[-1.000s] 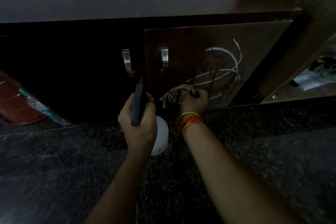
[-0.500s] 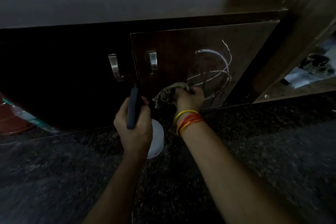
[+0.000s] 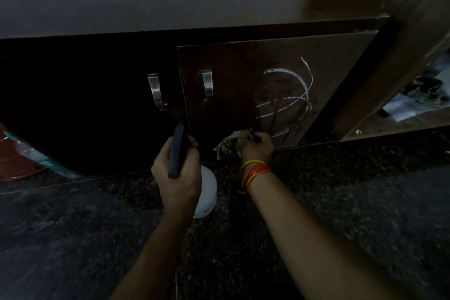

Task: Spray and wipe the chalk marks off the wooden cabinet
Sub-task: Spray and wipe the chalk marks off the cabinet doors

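A dark wooden cabinet door carries white looping chalk marks on its right half, streaked with wet drips. My left hand grips a spray bottle with a dark trigger head and a white body, its nozzle pointing at the cabinet. My right hand, with coloured threads on the wrist, is shut on a crumpled grey-brown cloth held against the door's lower edge, just left of and below the chalk marks.
Two metal handles sit on the doors. A dark speckled stone floor spreads below. A reddish tub with plastic lies at far left. An open shelf with papers is at right.
The view has shifted slightly between frames. My right hand with the cloth has stayed low by the door's bottom edge; the left hand keeps the bottle aimed. The chalk marks look unchanged.
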A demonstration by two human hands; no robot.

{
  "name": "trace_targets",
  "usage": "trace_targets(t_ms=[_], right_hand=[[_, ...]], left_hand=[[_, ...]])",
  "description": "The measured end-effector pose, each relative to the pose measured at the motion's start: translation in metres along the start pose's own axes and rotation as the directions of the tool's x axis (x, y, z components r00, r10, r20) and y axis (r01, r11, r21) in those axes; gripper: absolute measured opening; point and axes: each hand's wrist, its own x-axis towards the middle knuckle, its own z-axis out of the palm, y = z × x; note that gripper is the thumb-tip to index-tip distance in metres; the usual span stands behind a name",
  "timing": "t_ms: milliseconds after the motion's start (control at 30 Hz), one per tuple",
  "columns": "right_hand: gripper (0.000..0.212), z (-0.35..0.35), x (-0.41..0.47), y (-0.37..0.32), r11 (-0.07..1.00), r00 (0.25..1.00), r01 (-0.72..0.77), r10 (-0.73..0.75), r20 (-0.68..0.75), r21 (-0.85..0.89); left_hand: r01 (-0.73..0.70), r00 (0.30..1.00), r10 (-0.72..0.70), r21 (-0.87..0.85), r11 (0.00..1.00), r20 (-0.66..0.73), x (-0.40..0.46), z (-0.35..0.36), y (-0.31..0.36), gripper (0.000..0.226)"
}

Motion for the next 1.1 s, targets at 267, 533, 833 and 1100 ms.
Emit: trace_targets(t_ms=[267,533,833,1100], right_hand=[[0.032,-0.004,-0.029,-0.07,0.963,0.963,0.268,-0.267,-0.04,0.035],[0.04,-0.031,-0.027,-0.025,0.736,0.803,0.594,-0.563,0.195,-0.324],[0.032,-0.027,-0.047,-0.093,0.614,0.632,0.772,-0.768,0.099,-0.165],[0.039,-0.034,-0.034,-0.068,0.504,0.574,0.814,-0.776,0.261,-0.288]], left_hand=[[-0.044,0.999,0.044,-0.001,0.999,-0.004,0.0,0.008,0.008,0.015],[-0.029,0.999,0.03,-0.051,0.998,0.012,-0.004,0.012,0.011,0.017],[-0.065,0.998,0.066,-0.021,0.998,0.018,-0.001,0.015,0.022,0.012],[-0.07,0.998,0.07,-0.012,0.997,-0.001,0.003,0.02,0.036,0.008]])
